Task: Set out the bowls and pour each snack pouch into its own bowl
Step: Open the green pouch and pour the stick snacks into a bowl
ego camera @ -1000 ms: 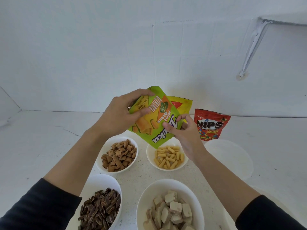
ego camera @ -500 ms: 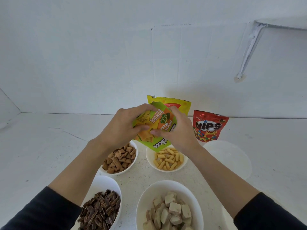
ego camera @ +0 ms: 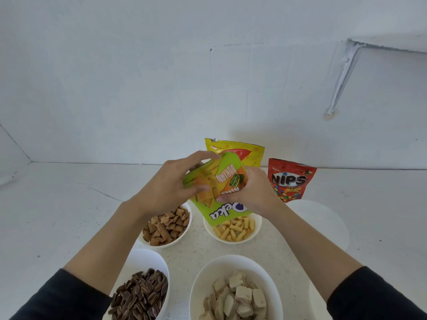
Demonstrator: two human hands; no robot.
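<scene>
Your left grip [ego camera: 166, 188] and right grip [ego camera: 251, 192] both clutch the green pouch [ego camera: 221, 211] (its print upside down), held over the stick bowl [ego camera: 231, 241] on the counter [ego camera: 69, 215]; a yellow pouch [ego camera: 245, 153] and red pouch [ego camera: 291, 181] stand behind, by the wall.

home kitchen, white tiled wall [ego camera: 231, 100], counter [ego camera: 57, 204]

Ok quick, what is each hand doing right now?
Left hand: holding the green Deka snack pouch, fingers curled round it.
Right hand: gripping the same pouch from the other side.
</scene>
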